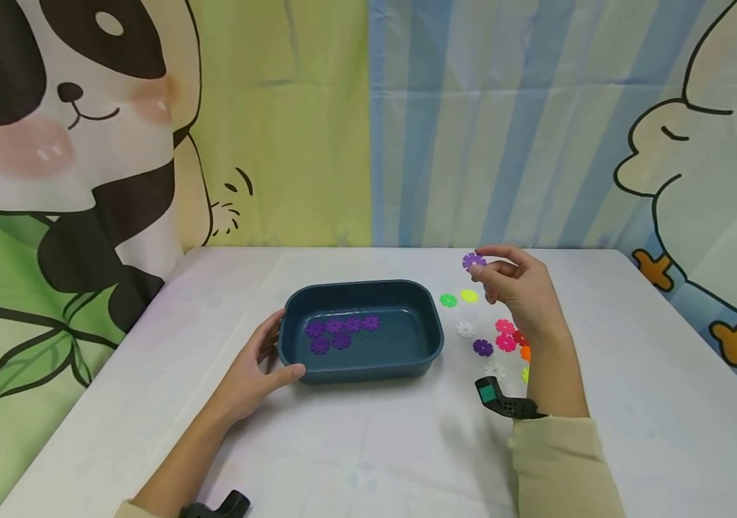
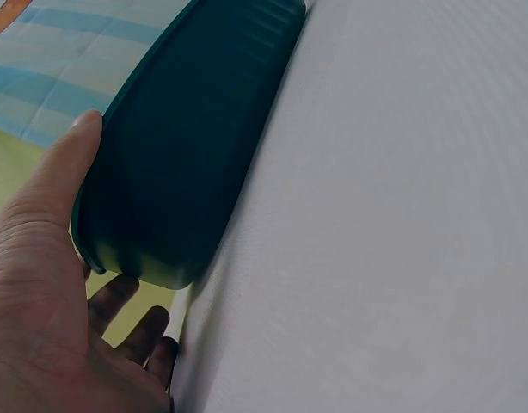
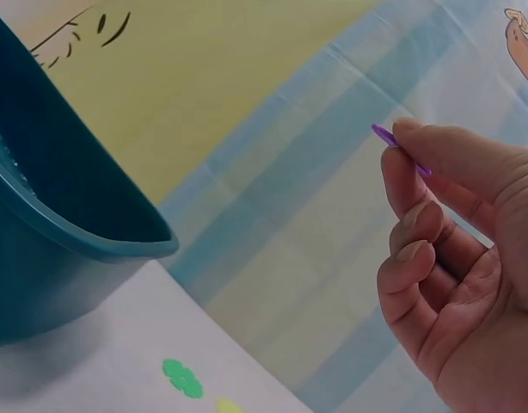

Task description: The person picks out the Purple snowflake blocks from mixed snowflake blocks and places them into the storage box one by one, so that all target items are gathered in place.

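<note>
Between thumb and index finger my right hand [image 1: 516,284] pinches a purple flower-shaped plastic disc [image 1: 473,262], raised over the far right of the table; the right wrist view shows the disc edge-on. My left hand [image 1: 257,368] holds the left end of a dark teal plastic basin [image 1: 360,373], thumb along the near rim and fingers around the end wall. In the left wrist view, the thumb [image 2: 70,163] lies against the basin's side [image 2: 187,146]. Several purple flower discs [image 1: 341,340] lie in the left half of the basin.
Right of the basin, loose flower discs lie on the white tabletop [image 1: 368,446]: green [image 1: 448,300], yellow [image 1: 469,296], white [image 1: 466,329], dark purple [image 1: 483,347], pink [image 1: 506,342] and orange [image 1: 525,353]. My right forearm partly covers some. A cartoon-printed curtain [image 1: 304,144] hangs behind.
</note>
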`<state>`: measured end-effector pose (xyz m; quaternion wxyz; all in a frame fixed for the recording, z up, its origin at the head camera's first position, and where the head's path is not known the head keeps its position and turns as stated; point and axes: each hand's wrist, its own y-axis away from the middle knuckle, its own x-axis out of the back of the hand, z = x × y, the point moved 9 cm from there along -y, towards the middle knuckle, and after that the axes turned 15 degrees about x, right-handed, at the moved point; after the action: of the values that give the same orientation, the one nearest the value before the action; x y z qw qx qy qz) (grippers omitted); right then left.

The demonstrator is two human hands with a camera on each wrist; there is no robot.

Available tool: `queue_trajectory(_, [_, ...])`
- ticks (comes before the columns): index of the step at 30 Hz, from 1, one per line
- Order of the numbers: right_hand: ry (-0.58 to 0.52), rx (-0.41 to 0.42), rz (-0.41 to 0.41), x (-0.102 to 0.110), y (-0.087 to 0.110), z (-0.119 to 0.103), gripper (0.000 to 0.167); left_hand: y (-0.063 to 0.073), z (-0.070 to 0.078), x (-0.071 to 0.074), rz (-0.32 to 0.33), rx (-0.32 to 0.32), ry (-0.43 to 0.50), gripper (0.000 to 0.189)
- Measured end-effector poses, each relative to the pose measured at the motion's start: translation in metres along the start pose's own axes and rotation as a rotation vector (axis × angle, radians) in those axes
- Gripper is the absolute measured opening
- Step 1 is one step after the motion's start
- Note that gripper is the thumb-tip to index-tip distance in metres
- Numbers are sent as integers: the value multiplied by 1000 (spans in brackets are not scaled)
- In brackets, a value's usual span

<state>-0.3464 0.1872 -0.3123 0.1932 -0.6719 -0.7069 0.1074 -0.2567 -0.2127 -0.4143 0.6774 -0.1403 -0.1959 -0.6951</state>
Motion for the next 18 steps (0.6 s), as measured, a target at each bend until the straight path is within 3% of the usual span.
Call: queue_trajectory(18, [-13, 33, -68, -34, -4, 0, 41, 2, 1, 0, 4, 2, 7, 93])
